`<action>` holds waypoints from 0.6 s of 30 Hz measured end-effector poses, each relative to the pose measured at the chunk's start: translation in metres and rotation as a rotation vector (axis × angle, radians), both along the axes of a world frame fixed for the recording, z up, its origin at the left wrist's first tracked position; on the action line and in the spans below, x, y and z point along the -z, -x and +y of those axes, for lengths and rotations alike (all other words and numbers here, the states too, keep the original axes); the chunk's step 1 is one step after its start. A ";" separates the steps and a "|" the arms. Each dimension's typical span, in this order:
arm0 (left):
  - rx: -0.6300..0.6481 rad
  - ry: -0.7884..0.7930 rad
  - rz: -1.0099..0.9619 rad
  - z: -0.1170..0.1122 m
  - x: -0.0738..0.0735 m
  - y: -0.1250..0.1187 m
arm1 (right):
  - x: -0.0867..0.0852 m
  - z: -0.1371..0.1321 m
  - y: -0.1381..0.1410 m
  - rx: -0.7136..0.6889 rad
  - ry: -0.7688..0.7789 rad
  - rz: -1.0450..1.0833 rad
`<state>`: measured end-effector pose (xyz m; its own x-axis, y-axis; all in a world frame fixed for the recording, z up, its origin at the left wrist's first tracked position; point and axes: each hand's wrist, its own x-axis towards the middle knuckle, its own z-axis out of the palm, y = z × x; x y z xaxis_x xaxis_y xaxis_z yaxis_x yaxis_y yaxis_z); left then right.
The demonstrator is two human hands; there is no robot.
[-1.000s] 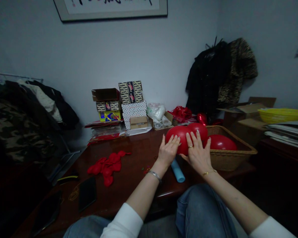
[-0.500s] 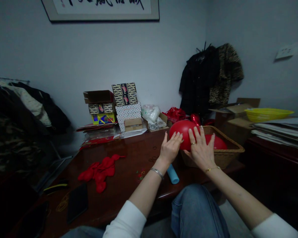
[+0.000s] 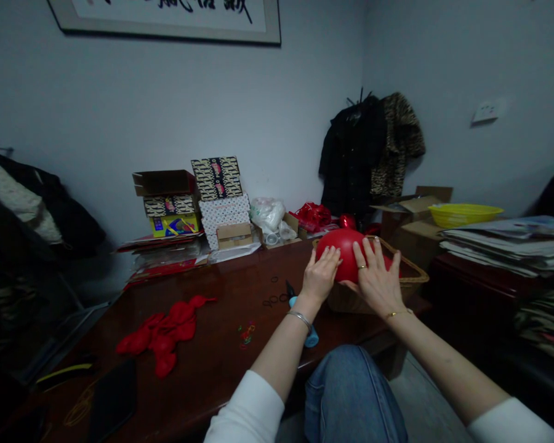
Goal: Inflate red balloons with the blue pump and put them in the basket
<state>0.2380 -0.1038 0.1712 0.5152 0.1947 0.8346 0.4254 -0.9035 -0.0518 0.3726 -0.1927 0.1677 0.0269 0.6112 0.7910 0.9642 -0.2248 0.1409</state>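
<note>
Between my two hands is an inflated red balloon [image 3: 339, 249], over the near side of a wicker basket [image 3: 351, 301]. My left hand [image 3: 322, 271] lies against the balloon's near left side, fingers extended. On its right side rests my right hand [image 3: 376, 271], fingers spread and thumb underneath. More red shows inside the basket behind my right hand, mostly hidden. Below my left wrist lies a light blue cylinder [image 3: 311, 338] with a dark pointed tip, partly covered by my forearm. Limp red balloons [image 3: 166, 332] sit in a pile on the table, left of my arms.
Small coloured bands [image 3: 246, 335] and dark rings [image 3: 274, 300] lie on the brown table [image 3: 226, 289]. Boxes [image 3: 224, 212] and plastic bags [image 3: 268, 213] line its back. Stacked papers [image 3: 508, 246] and a yellow basin [image 3: 464, 214] stand at right. A dark flat object [image 3: 113, 400] lies front left.
My view has turned to the right. The balloon has come down a little toward the basket between both hands, and the blue cylinder's dark tip has come into sight.
</note>
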 end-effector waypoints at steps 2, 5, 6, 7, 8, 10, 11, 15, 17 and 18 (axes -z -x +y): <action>0.015 -0.001 0.000 0.002 -0.002 -0.006 | -0.002 0.000 -0.003 0.005 0.000 -0.002; 0.030 -0.009 0.009 0.005 -0.005 -0.017 | -0.005 0.001 -0.009 0.009 0.001 -0.008; 0.032 -0.011 0.014 0.006 -0.005 -0.020 | -0.005 0.002 -0.011 0.014 0.002 -0.009; 0.032 -0.010 0.021 0.007 -0.005 -0.023 | -0.005 0.003 -0.014 0.020 0.005 -0.010; 0.029 -0.008 0.026 0.008 -0.004 -0.025 | -0.004 0.004 -0.017 0.026 0.009 -0.009; 0.016 0.009 0.028 0.011 0.002 -0.027 | -0.001 0.006 -0.022 0.034 0.017 -0.011; 0.006 0.024 0.023 0.013 0.006 -0.027 | 0.001 0.007 -0.024 0.035 0.026 -0.014; -0.041 0.116 0.000 0.019 0.026 -0.022 | 0.008 0.009 -0.027 0.035 0.068 -0.029; -0.063 0.159 0.001 0.023 0.034 -0.019 | 0.009 0.010 -0.026 0.031 0.077 -0.027; -0.072 0.177 0.004 0.024 0.037 -0.018 | 0.010 0.011 -0.026 0.031 0.077 -0.022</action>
<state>0.2563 -0.0799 0.1339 0.4982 0.3747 0.7819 0.4895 -0.8659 0.1031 0.3986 -0.1818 0.1582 0.0299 0.6690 0.7426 0.9534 -0.2422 0.1798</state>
